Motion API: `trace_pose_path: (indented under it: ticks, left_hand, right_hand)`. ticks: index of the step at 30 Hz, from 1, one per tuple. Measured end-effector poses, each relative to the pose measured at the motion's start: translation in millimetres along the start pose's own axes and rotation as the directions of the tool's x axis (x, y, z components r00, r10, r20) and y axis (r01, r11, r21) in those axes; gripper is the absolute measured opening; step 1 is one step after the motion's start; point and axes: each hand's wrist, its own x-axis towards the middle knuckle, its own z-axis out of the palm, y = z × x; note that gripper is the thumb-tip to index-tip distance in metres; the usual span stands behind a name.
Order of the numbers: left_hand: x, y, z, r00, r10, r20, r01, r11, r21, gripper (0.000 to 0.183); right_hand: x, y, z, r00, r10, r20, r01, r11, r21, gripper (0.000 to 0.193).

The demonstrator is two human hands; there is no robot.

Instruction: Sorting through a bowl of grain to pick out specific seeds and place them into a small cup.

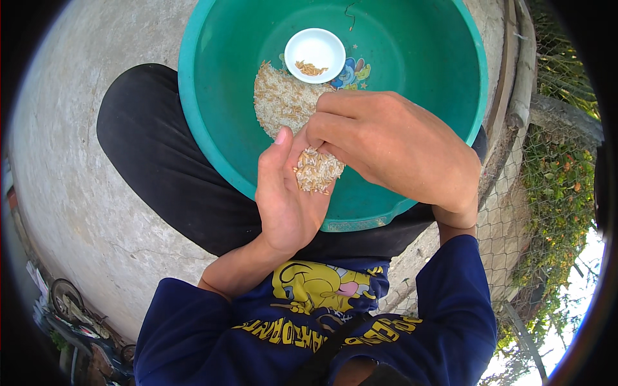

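– "While coarse grains (318, 170) are filling the cupped left hand (283, 199), what's the right hand (399, 145) doing?"
– "Curling its fingers (329, 127) beside them, grip unclear; a rough pile (278, 106) is lying left in the smooth basin (418, 58)."

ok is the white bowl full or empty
Nearly empty: the bowl holds only a small heap of brown grains near its lower side, with bare white inside showing above them.

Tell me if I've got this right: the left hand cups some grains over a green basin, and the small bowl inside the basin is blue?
Not quite: the bowl is white, as the head view shows. The left hand does cup grains over the green basin.
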Motion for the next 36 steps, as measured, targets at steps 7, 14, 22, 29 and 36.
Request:
trace_pose_path:
  ticks: [7,14,22,29,36]
  left_hand:
    - [-0.9,4.1,-1.4,1.0,-0.008,0.018,0.008,1.0,-0.021,0.072]
    - [-1.1,6.9,13.6,0.994,0.079,-0.07,-0.072,0.992,0.1,0.07]
    - [-1.4,9.1,11.3,0.981,0.189,-0.036,-0.184,0.976,0.118,0.072]
    - [0.1,10.5,16.0,0.974,0.207,-0.09,-0.196,0.974,0.116,0.071]
    - [-0.4,12.0,18.2,0.976,0.195,-0.091,-0.188,0.978,0.088,0.07]
  right_hand:
    - [5.4,10.3,-3.4,0.997,-0.082,-0.014,0.083,0.978,0.193,0.016]
    - [11.7,21.6,-17.8,0.993,-0.095,-0.07,0.116,0.895,0.431,0.015]
    - [8.5,24.4,-29.5,0.999,-0.029,-0.028,0.04,0.785,0.618,0.009]
    - [9.9,25.0,-29.2,0.979,0.197,-0.049,-0.1,0.678,0.728,0.014]
    - [13.6,29.1,-23.5,0.966,0.197,-0.168,-0.055,0.789,0.612,0.013]
